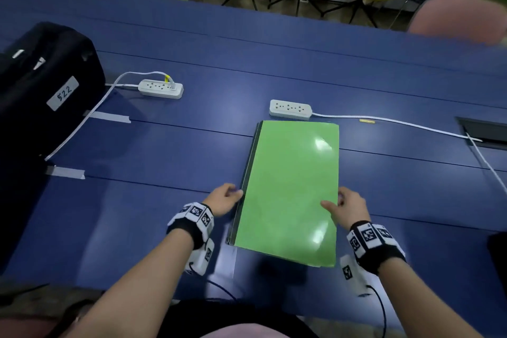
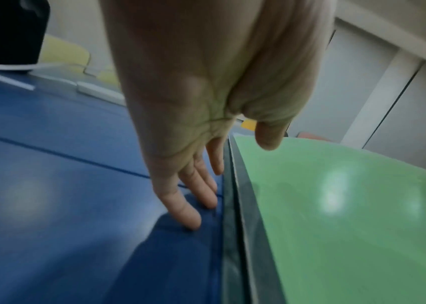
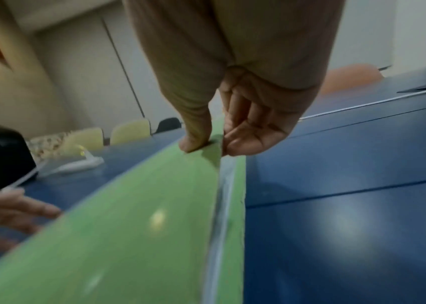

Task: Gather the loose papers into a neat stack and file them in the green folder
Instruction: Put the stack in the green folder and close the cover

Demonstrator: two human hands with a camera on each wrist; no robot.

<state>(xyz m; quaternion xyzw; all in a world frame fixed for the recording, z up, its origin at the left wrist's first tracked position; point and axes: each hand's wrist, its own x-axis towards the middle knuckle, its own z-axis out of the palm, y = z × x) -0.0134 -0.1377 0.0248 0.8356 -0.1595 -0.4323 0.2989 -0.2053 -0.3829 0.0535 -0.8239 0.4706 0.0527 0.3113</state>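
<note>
The green folder (image 1: 290, 192) lies closed near the desk's (image 1: 384, 68) front edge, so any papers inside are hidden; only a pale sliver shows along its open right side. The right hand (image 1: 348, 207) pinches that edge, thumb on top. The left hand (image 1: 223, 199), fingers straight, rests beside the dark spine. Two power strips (image 1: 290, 109) lie beyond, a black case (image 1: 44, 82) at the left edge.

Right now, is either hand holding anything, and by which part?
The right hand pinches the flat green folder's open right edge. The left hand holds nothing, fingers beside the spine.
</note>
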